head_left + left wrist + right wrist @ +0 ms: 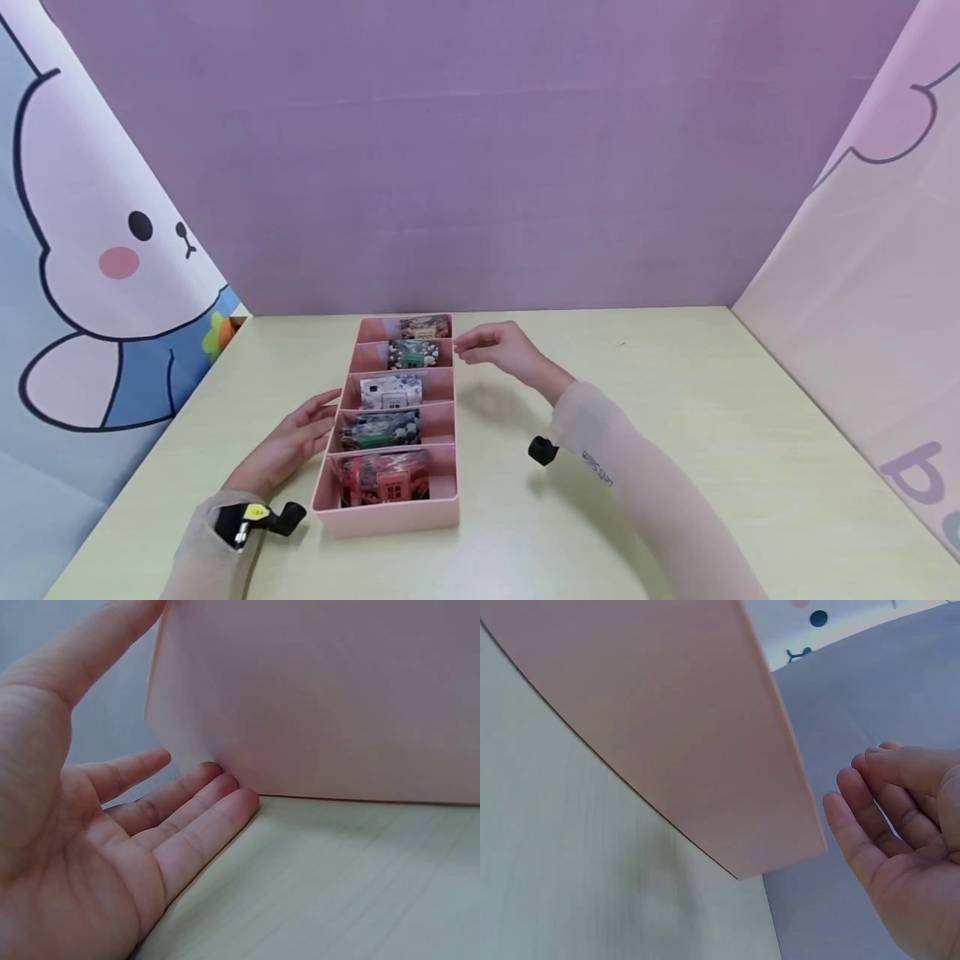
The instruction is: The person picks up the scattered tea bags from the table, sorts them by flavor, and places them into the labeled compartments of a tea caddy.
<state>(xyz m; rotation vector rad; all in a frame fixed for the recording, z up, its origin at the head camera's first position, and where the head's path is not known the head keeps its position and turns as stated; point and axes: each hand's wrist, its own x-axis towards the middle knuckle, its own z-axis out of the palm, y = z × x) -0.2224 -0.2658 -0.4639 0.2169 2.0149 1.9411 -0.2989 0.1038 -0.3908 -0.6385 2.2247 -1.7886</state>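
Observation:
A long pink divided box (390,518) lies lengthwise on the table, with a small printed packet in each compartment. Nearest is a red packet (386,479); behind it come a dark one with green (382,429), a white one (392,392), a green-labelled one (412,354) and a brownish one (425,327). My left hand (288,446) rests by the box's left side, its fingertips at the lower edge of the wall (337,697). Beside the far right side hovers my right hand (512,350), fingers loosely bent, holding nothing; the right wrist view shows it apart from the wall.
The pale wooden table (637,367) extends to both sides of the box. A purple backdrop (480,167) rises at its back edge. Printed cartoon panels (112,183) stand at the left and right.

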